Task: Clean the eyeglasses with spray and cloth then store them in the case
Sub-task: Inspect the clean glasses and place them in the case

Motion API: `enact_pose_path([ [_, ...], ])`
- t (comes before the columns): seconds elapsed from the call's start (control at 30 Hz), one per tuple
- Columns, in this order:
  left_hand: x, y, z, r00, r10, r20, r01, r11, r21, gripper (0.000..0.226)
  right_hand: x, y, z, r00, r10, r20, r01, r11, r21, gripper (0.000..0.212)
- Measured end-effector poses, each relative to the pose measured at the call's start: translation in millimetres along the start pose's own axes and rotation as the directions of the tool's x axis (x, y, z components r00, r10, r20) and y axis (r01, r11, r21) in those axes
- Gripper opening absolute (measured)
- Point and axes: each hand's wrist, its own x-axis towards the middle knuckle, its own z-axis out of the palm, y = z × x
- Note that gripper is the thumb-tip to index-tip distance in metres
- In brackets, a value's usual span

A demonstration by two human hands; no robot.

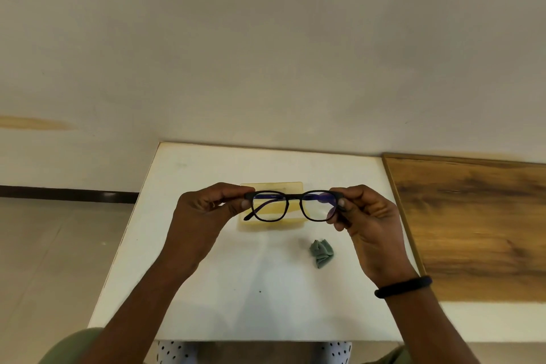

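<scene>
Black-framed eyeglasses hang above the white table, held level between both hands. My left hand pinches the frame's left corner and my right hand pinches its right corner. The left temple arm is partly folded behind the lens. Directly under the glasses lies a pale yellow, translucent case, flat on the table. A crumpled grey-green cloth sits nearer to me, below my right hand. No spray bottle is in view.
A wood-grain panel adjoins the white table on the right. The wall rises right behind the table's far edge. The floor lies to the left. A black band circles my right wrist.
</scene>
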Motion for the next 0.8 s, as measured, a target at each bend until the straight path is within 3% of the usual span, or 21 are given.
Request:
enact_pose_path([
  [0.27,0.5,-2.0,0.8,1.000,-0.003,0.012,0.003,1.000,-0.009,0.038,-0.6,0.1,-5.2,0.992,-0.127,0.006,0.120,0.923,-0.366,0.034],
  [0.5,11.0,-26.6,3.7,0.994,-0.094,0.056,0.093,0.995,0.025,0.025,1.5,1.0,-8.5,0.990,-0.109,-0.092,0.079,0.955,-0.285,0.030],
  [0.63,22.6,-64.7,6.1,0.991,-0.115,-0.074,0.133,0.935,0.328,0.025,4.5,6.4,-10.3,0.986,-0.066,-0.153,0.026,0.969,-0.247,0.030],
  [0.8,19.1,-91.2,15.1,1.000,-0.007,-0.017,0.015,0.831,0.556,0.025,5.2,10.9,-6.8,0.985,-0.042,-0.167,0.000,0.969,-0.245,0.025],
])
